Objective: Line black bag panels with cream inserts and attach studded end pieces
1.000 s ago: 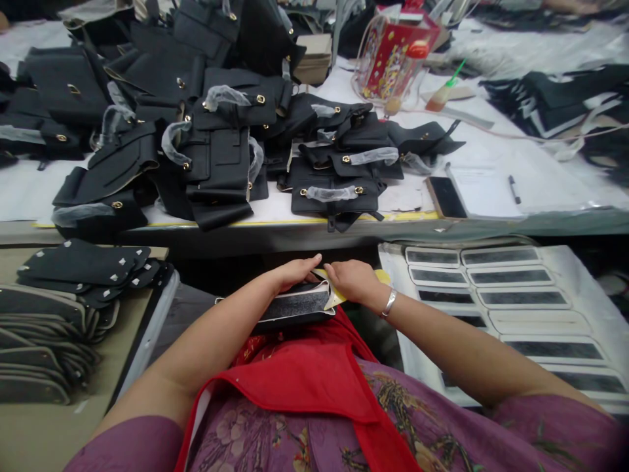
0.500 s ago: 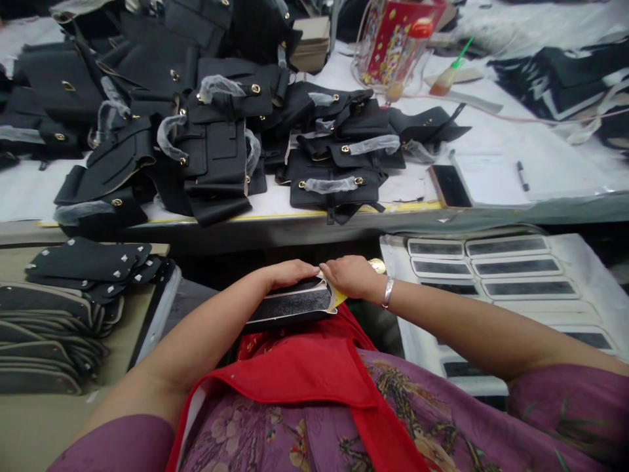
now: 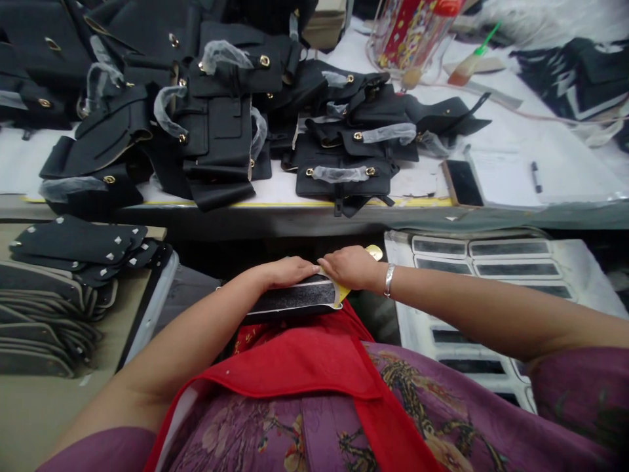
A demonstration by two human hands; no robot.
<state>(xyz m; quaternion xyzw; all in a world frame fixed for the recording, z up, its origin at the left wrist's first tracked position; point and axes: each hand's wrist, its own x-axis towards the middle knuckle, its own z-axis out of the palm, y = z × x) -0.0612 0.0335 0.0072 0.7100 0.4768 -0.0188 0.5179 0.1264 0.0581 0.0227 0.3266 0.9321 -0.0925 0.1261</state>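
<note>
On my lap lies a black leather bag piece [image 3: 289, 298] with a dark, grainy strip and pale edges. My left hand [image 3: 287, 271] is laid over its upper edge, fingers bent down on it and pointing right. At the piece's right end, my right hand [image 3: 354, 267] is closed around a flat yellow tool [image 3: 345, 294]. A rounded gold-coloured end [image 3: 375, 253] sticks out past the knuckles. The thumb and fingertips of my right hand press the piece's upper right corner, close to my left fingertips. The tool's middle is hidden in the hand.
Black bags [image 3: 216, 144] with plastic-wrapped handles are heaped on the white table [image 3: 511, 137]. A phone [image 3: 463, 183], a marker [image 3: 536, 177] and a glue bottle [image 3: 472, 65] lie farther right. Black panels [image 3: 44, 308] are stacked at left; a board [image 3: 400, 288] with framed dark strips is at right.
The view has shifted a little. Both hands stay on the piece's upper edge, and its pale upper rim at the right end looks pressed further down beneath my fingers.
</note>
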